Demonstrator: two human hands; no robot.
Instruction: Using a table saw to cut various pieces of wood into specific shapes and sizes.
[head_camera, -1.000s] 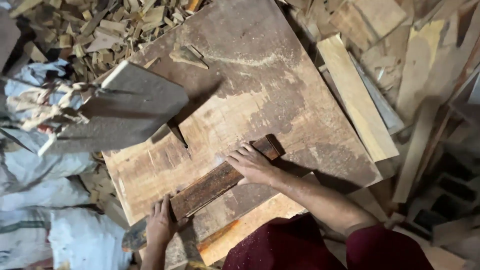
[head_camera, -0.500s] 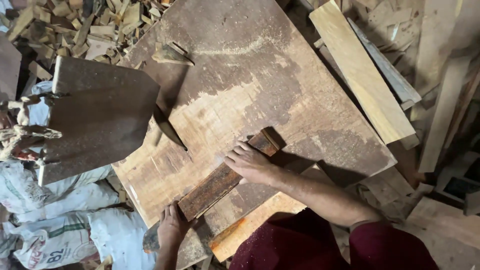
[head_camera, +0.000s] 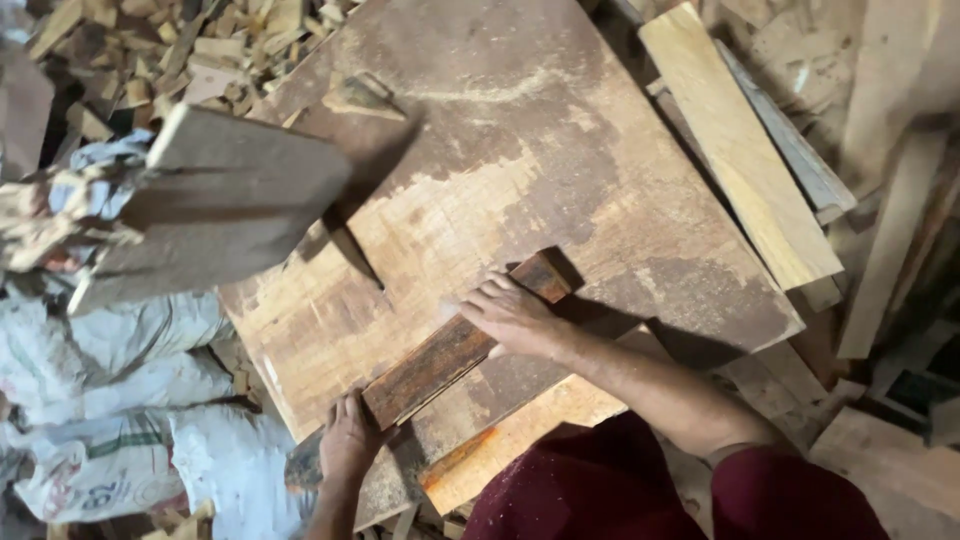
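Observation:
A dark reddish-brown wooden block (head_camera: 440, 358) lies diagonally on a large worn wooden board (head_camera: 520, 170). My right hand (head_camera: 515, 315) rests flat on top of the block near its upper end, fingers spread and pressing down. My left hand (head_camera: 348, 440) grips the block's lower end at the board's near edge. A blurred grey slab (head_camera: 220, 205) juts in from the left above the board, casting a shadow on it.
A small wood scrap (head_camera: 365, 95) lies at the board's far side. Pale planks (head_camera: 740, 150) lean to the right. A heap of wood offcuts (head_camera: 150, 50) fills the top left. White woven sacks (head_camera: 120, 430) sit at lower left.
The view has shifted slightly; the grey slab on the left has tilted and moved. Both hands stay on the block, which has hardly moved.

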